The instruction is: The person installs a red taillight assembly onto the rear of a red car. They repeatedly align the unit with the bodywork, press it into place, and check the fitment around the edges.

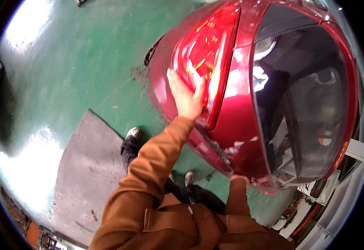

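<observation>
the left arm [148,164] is slanting up and rightward, and the left hand [185,96] is lying open, palm down, fingers [175,82] pointing forward and thumb [200,85] standing out to the right. the right arm [237,201] is pointing straight ahead, the right hand [240,178] showing only in part, its fingers hiding from view.

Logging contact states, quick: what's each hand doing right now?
Left hand: open, against the red tail light.
Right hand: at the red car's near edge; fingers hidden, open or closed cannot be told.
</observation>
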The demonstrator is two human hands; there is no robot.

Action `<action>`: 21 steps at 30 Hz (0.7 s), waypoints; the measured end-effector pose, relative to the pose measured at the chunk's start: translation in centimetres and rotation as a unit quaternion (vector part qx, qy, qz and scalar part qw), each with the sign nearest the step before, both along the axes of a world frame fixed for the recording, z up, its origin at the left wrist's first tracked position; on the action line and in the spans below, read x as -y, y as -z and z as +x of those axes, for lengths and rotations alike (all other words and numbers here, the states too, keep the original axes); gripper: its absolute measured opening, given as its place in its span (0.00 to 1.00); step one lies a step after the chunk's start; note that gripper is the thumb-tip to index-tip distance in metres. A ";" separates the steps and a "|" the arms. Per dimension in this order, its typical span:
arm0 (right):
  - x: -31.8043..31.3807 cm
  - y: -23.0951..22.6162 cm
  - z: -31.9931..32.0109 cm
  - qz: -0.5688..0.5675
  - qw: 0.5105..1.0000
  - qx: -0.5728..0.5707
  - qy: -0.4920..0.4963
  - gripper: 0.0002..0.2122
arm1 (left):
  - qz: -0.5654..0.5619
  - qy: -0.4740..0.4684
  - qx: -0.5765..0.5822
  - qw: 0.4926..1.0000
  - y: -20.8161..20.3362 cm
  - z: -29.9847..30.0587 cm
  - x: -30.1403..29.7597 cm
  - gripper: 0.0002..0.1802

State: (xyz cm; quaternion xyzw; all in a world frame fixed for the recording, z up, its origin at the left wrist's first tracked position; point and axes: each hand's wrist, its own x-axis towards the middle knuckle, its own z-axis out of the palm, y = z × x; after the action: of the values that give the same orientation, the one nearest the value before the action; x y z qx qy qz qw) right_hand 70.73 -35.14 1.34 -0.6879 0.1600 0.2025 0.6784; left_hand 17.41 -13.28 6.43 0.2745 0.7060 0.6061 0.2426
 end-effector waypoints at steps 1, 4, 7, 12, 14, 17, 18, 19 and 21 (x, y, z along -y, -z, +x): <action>-0.2 -0.1 -0.4 -0.005 1.000 0.011 -0.003 0.26 | 0.001 0.006 0.004 1.000 0.1 -0.1 -0.1 0.57; -0.4 -1.2 -2.0 -0.035 0.997 0.002 0.070 0.24 | -0.013 0.041 -0.002 0.999 0.6 -1.2 0.0 0.61; -0.4 -2.1 -2.6 -0.058 0.995 0.001 0.076 0.23 | -0.013 0.096 0.008 0.995 0.8 -1.9 -0.1 0.66; -1.8 -5.2 -7.1 -0.110 0.990 -0.017 0.082 0.27 | -0.008 0.165 0.052 0.985 0.9 -4.3 0.7 0.72; -2.4 -6.2 -7.8 -0.122 0.988 -0.022 0.095 0.27 | 0.025 0.187 0.094 0.978 1.5 -5.5 2.0 0.70; -1.1 -5.4 -5.2 -0.114 0.993 -0.005 0.006 0.29 | 0.084 0.166 0.183 0.965 4.7 -4.9 4.7 0.64; -1.3 -5.5 -5.5 -0.118 0.993 -0.019 0.000 0.29 | 0.032 0.165 0.134 0.976 5.5 -4.4 6.2 0.62; -1.4 -5.8 -5.8 -0.122 0.992 -0.033 -0.006 0.29 | 0.023 0.156 0.144 0.977 6.7 -3.4 7.3 0.61; -1.2 -6.4 -6.1 -0.125 0.991 -0.052 -0.007 0.29 | -0.009 0.137 0.187 0.973 7.7 -2.0 9.1 0.64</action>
State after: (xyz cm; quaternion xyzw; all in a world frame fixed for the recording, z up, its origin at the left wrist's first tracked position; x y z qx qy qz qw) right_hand 64.68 -33.99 7.70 -0.7571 0.2144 0.2206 0.5764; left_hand 15.36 -22.36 -1.32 0.2482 0.6090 0.6011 0.4540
